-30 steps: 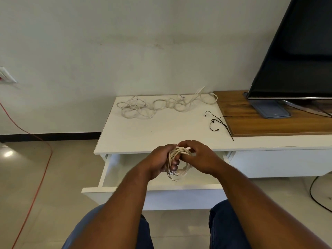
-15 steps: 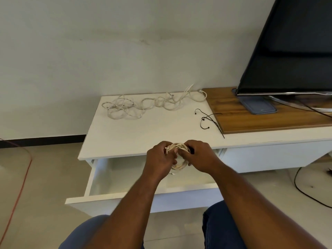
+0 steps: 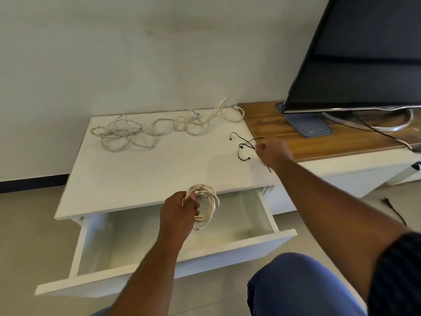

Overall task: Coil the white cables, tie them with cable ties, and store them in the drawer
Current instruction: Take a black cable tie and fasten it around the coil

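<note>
My left hand grips a coiled white cable above the open white drawer, near the cabinet's front edge. My right hand reaches out over the right part of the white cabinet top and pinches the black cable ties lying there; one tie's tail sticks out below the fist. More white cables lie tangled and loose along the back of the cabinet top.
A large dark TV stands on a wooden top to the right, with a blue-grey flat device under it. A black cord lies on the floor at right. My knees show below the drawer front.
My right hand has let go of the coil and moved right and forward to the black cable ties. My left hand keeps the coil. The view has tilted and shifted.
</note>
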